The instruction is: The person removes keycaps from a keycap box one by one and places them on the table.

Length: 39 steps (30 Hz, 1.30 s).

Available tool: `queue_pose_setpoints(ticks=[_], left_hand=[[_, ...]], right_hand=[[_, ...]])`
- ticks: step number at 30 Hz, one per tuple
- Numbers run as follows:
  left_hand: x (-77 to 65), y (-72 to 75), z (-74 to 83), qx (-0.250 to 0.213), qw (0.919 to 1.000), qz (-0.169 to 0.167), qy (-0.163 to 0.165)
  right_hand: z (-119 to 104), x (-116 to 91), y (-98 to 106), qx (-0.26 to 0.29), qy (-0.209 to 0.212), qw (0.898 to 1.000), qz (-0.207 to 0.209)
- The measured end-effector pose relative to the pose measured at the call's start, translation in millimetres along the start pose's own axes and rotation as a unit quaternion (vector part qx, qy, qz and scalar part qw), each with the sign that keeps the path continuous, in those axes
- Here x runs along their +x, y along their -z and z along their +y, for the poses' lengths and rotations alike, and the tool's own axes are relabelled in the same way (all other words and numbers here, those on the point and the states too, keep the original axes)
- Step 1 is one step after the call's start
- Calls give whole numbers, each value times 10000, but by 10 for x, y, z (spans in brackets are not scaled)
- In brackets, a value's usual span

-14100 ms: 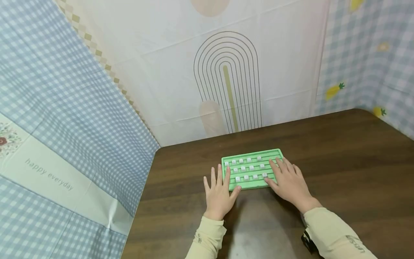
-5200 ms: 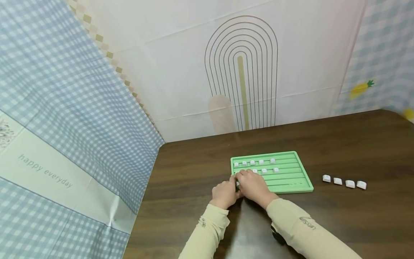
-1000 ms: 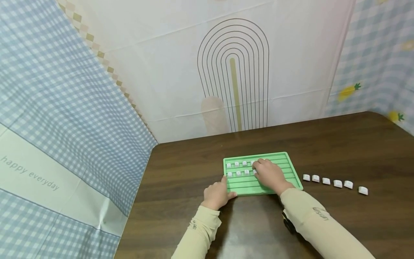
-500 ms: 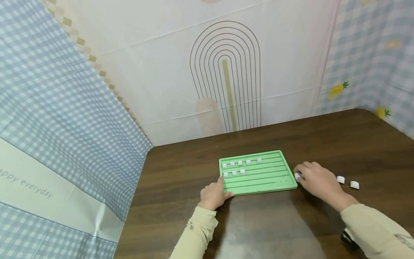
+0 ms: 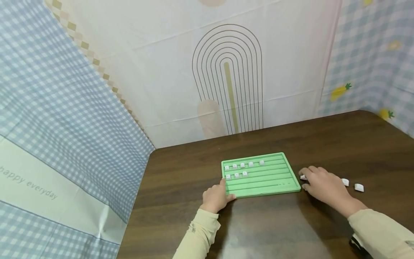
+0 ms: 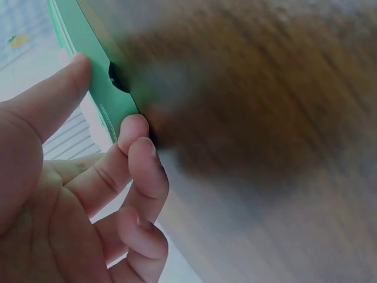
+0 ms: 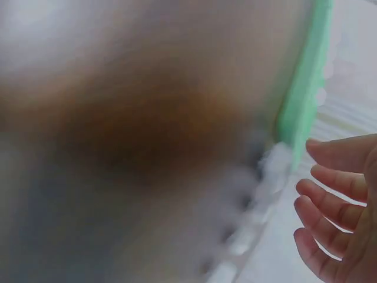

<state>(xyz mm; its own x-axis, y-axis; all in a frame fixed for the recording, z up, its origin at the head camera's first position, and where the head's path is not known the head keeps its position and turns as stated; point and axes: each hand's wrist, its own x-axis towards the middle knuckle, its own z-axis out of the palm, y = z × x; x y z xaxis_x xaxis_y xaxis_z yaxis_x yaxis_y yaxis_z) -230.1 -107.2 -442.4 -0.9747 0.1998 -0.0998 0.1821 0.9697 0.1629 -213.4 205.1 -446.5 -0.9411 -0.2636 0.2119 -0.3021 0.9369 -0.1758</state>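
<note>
A shallow green tray [image 5: 270, 177] with ridged rows lies on the table. White keycaps sit in its two upper rows: several along the top, such as one keycap [image 5: 261, 163], and three below at the left. My left hand [image 5: 214, 198] grips the tray's near left corner, index finger on the side and thumb at the front edge. Right of the tray, my right hand [image 5: 325, 185] is low over the table with thumb and fingers apart around a keycap [image 5: 303, 177]. The right wrist view shows a blurred line of keycaps [image 7: 274, 171] beside these loosely bent fingers.
Farther right on the dark wooden table [image 5: 258, 223] lie two keycaps [image 5: 359, 187] in line with the hand. A printed white cloth [image 5: 174, 82] hangs behind the table, and a blue checked curtain [image 5: 84, 118] hangs at the left.
Keycaps formerly in the tray's right and lower rows now stand in a line on the table. My right hand has gone from the tray to this line, its fingers now spread. The left hand stays.
</note>
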Motion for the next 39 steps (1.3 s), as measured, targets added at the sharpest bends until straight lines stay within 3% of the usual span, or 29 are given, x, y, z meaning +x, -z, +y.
queue_pose_setpoints(ticks=[6, 12, 18, 26, 29, 33, 39], left_hand=[[-36, 1, -4, 43, 10000, 17, 20], [-25, -30, 7, 146, 9999, -6, -28], [-3, -41, 26, 260, 9996, 63, -26], [14, -16, 24, 264, 9996, 98, 48], [15, -26, 32, 232, 9997, 91, 24], [7, -21, 45, 168, 9997, 125, -97], [-8, 4, 12, 185, 9997, 163, -59]], right_hand=[[-345, 379, -60, 224, 472, 9986, 80], [-691, 715, -391, 565, 356, 9977, -126], [-975, 872, -577, 451, 638, 9969, 109], [-1081, 943, -590, 257, 755, 9963, 322], [-1005, 880, -512, 405, 809, 9950, 427], [-709, 635, -279, 526, 956, 9920, 642], [-100, 84, 74, 327, 366, 9981, 373]])
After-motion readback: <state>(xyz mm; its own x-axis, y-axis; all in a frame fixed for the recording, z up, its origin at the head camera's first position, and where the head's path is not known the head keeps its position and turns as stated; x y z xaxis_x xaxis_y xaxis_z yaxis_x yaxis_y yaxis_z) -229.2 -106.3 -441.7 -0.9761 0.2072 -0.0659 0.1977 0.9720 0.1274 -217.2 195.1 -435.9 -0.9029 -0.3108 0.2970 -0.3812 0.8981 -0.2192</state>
